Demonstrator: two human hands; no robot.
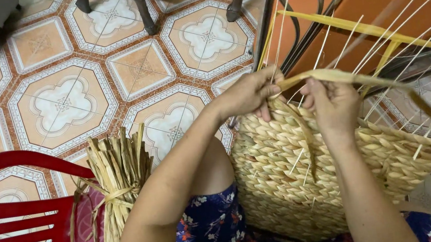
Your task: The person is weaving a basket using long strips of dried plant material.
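Basket: woven straw basket [300, 171], inside hidden.
Left hand [248, 95]: fingers curled on its rim.
Right hand [332, 103]: pinching a flat straw strand [331, 75].

A red plastic slatted chair [2, 232] stands at the left, a tied bundle of dried straw-coloured reeds [119, 189] resting on it. Patterned orange-and-white floor tiles [63, 102] lie beneath, with dark furniture legs [142, 8] farther off.

Glossy floor tiles [63, 102] in orange and white floral octagons are spreading across the room. A red slatted plastic chair [12, 220] is standing left; dark wooden furniture legs [142, 8] are rising beyond.
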